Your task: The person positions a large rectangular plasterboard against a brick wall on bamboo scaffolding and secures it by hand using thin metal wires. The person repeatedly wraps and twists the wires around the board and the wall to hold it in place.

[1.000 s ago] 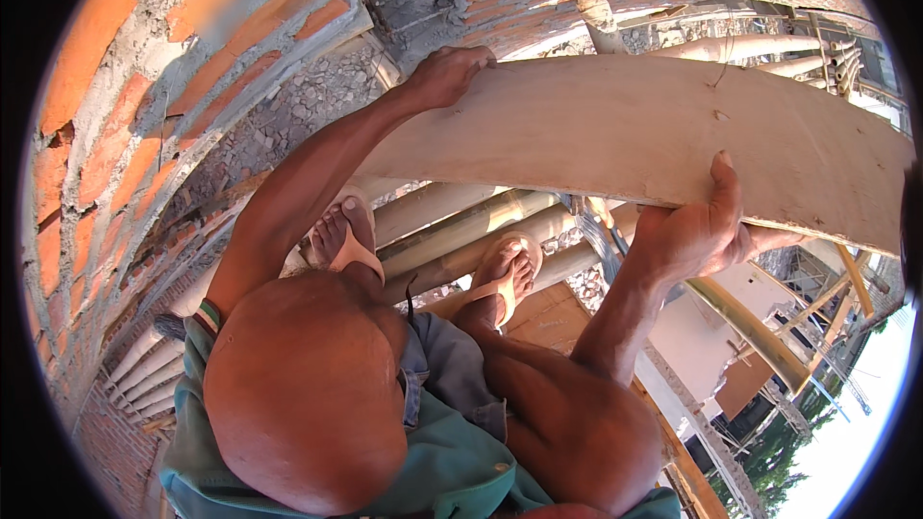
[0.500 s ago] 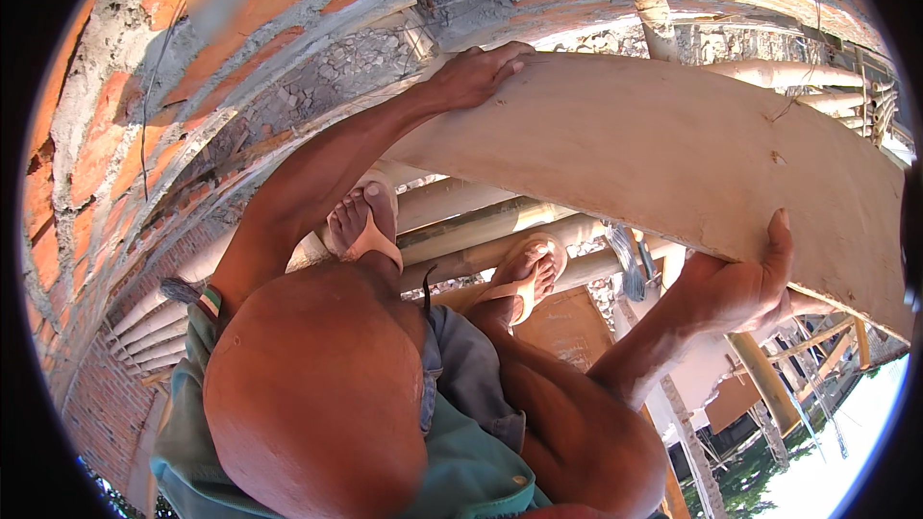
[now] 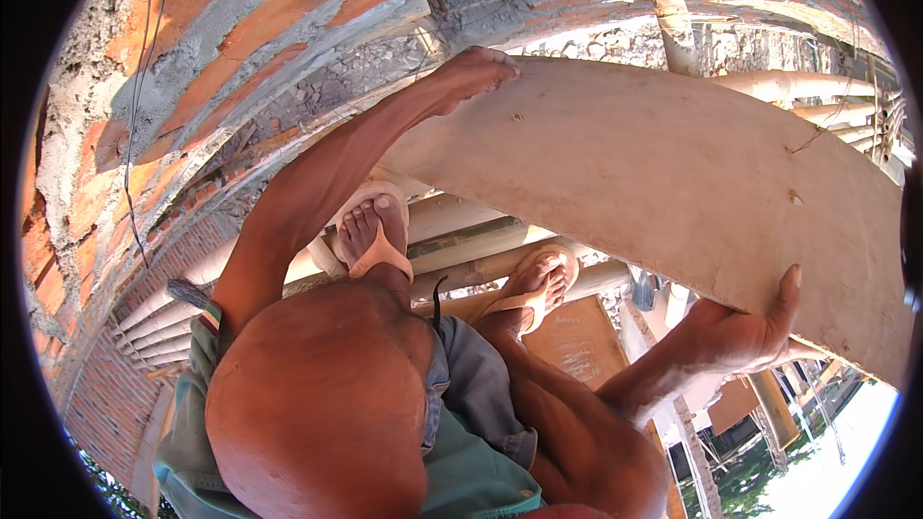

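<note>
A long tan wooden board (image 3: 615,159) spans the view in front of me, slanting from upper left to lower right. My left hand (image 3: 478,73) grips its far left edge, fingers curled over the rim. Along the near right edge, my right hand (image 3: 745,332) holds the board with the thumb on the upper face and the other fingers underneath, partly hidden. Bits of debris or small marks dot the board's face, and a thin wire or twig lies near its right part.
My sandalled feet (image 3: 377,231) stand on bamboo poles (image 3: 481,240) laid side by side. At left rises a rough brick wall (image 3: 212,48) with a hanging wire (image 3: 135,135). More bamboo poles (image 3: 808,86) stand beyond the board. Below right lies a brown panel (image 3: 577,338).
The board's right end sits lower in the picture, and my right hand has shifted slightly down with it. My left hand keeps its hold at the far edge. The view has moved slightly.
</note>
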Motion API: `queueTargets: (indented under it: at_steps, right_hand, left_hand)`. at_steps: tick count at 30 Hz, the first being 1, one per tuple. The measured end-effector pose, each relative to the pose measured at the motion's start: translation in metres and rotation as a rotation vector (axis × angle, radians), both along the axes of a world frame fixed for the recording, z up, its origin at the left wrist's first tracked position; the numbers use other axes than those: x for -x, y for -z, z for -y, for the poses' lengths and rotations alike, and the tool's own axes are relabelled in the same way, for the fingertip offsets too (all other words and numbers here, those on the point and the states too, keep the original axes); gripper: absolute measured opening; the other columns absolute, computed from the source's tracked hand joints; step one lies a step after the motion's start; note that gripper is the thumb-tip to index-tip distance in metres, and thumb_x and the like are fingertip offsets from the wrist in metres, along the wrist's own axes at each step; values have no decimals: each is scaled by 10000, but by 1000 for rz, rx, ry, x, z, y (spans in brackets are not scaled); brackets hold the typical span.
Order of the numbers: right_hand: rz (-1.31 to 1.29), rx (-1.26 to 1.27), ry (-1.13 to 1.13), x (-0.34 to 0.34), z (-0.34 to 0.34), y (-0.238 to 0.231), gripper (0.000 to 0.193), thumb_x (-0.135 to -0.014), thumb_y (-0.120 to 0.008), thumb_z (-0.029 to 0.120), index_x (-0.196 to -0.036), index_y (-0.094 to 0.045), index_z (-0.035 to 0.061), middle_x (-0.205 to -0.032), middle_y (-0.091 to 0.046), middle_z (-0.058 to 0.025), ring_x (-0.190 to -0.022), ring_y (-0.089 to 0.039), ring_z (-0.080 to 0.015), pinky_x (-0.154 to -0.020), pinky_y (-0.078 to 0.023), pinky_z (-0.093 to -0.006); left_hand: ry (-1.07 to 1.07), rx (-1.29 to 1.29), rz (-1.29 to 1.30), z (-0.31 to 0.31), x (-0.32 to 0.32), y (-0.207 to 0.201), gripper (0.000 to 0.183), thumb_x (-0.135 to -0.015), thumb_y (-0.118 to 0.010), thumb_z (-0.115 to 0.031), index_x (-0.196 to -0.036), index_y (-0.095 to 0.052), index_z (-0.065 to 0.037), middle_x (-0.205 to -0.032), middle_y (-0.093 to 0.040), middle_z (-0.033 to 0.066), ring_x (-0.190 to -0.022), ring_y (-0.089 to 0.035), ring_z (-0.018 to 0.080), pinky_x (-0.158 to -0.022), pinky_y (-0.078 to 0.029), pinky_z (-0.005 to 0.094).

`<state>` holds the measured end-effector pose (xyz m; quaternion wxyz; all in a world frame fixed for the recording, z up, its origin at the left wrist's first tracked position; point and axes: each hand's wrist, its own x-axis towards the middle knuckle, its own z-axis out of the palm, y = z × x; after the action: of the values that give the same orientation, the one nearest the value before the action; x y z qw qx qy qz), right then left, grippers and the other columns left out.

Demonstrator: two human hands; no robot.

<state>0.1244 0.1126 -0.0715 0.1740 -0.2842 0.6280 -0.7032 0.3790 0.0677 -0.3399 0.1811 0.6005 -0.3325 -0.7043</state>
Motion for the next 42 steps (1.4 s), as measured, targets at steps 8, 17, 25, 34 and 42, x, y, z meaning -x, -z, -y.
queueTargets:
  at_steps: [8,17,25,34,42]
  right_hand:
    - [57,-1,-21,4,0,-5,739,-844,-707,-39,-1488,-405,162,-1360,-549,-199,-1182,-621,-362,-1018,-585,-558]
    - [23,-18,-35,2,1,-3,580,-820,-760,86,-1343,-517,28,-1159,-599,-189,-1099,-654,-305,-948,-611,-480]
    - [11,-1,-34,3,0,-2,566,-826,-767,83,-1332,-518,32,-1156,-598,-180,-1097,-656,-295,-949,-619,-466]
    - [-8,7,-59,4,0,-3,634,-824,-769,70,-1383,-470,85,-1180,-580,-175,-1115,-650,-300,-956,-622,-484]
    - [19,-29,-42,3,-1,-3,658,-813,-773,89,-1399,-473,87,-1181,-582,-181,-1114,-656,-311,-943,-626,-502]
  left_hand:
    - [172,343,325,-1,10,-13,348,-869,-740,-404,-1034,-794,-102,-924,-756,65,-866,-692,209,-788,-536,361]
    - [64,329,235,-2,15,-9,317,-855,-745,-358,-1006,-807,-87,-876,-753,72,-813,-683,186,-756,-526,346]
    - [3,135,173,3,19,-12,291,-864,-762,-290,-1043,-802,-64,-1060,-752,135,-1000,-679,230,-871,-523,369]
    - [-149,-10,40,-2,19,-13,314,-871,-773,-267,-1060,-767,-15,-1106,-699,135,-1057,-607,200,-896,-487,383]
    - [-62,77,92,0,20,-15,279,-886,-749,-244,-1030,-764,-5,-969,-723,91,-920,-638,173,-841,-499,352]
